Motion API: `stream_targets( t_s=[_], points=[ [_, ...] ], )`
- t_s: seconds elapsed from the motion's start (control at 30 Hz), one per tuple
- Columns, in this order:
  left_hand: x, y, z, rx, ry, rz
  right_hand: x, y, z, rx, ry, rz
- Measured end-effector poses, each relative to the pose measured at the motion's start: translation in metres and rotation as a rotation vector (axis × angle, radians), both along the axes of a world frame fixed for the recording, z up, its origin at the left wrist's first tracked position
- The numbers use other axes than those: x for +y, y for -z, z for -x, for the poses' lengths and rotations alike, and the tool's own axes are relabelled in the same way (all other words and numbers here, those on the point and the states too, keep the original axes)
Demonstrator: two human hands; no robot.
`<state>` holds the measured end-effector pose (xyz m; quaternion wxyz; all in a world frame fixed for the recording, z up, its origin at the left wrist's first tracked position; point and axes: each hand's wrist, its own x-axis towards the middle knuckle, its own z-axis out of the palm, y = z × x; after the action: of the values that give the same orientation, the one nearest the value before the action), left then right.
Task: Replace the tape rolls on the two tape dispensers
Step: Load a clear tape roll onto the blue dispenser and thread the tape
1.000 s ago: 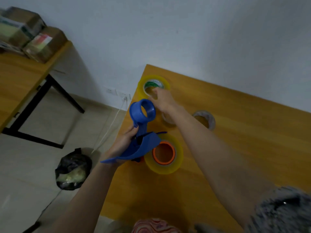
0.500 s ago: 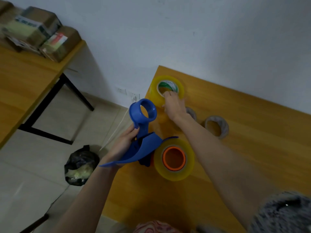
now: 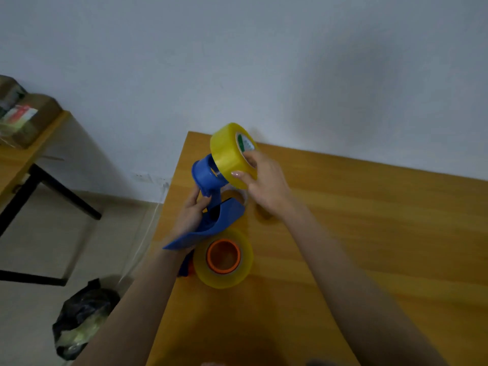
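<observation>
Blue tape dispenser [image 3: 211, 207], seen from the head camera, is held off the edge of the wooden table [image 3: 369, 233]. Its long axis runs from the flat handle end at lower left up to the round hub at the far end, which points up and away.

The left hand [image 3: 190, 215] grips it round the neck just below the hub, fingers curled on the plastic. The yellow tape roll [image 3: 228, 154] stands on edge against the hub's right side, its core facing right. The right hand [image 3: 264, 186] holds it with the thumb on the outer face and fingers over the core. The roll may already be partly on the hub, but the overlap hides that.

Half a second ago this roll lay flat at the table's far corner under the right hand; it is now lifted and turned on edge.

A second roll with an orange core [image 3: 223, 257] lies flat on the table just beneath the dispenser's handle.
</observation>
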<state>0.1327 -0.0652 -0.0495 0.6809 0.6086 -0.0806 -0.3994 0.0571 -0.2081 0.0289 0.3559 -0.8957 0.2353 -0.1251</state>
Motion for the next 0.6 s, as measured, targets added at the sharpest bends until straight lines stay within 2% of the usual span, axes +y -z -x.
stream_targets(
  t_s=[0.13, 0.3, 0.6],
  points=[
    [-0.025, -0.006, 0.027, -0.082, 0.059, -0.022, -0.005, 0.002, 0.044, 0.021, 0.011, 0.020],
    [-0.043, -0.009, 0.051, -0.230, 0.237, -0.026, -0.012, -0.004, 0.083, -0.001, 0.058, 0.018],
    [-0.059, -0.013, 0.075, -0.104, 0.425, 0.024, -0.024, -0.009, 0.123, -0.005, 0.100, -0.023]
  ],
)
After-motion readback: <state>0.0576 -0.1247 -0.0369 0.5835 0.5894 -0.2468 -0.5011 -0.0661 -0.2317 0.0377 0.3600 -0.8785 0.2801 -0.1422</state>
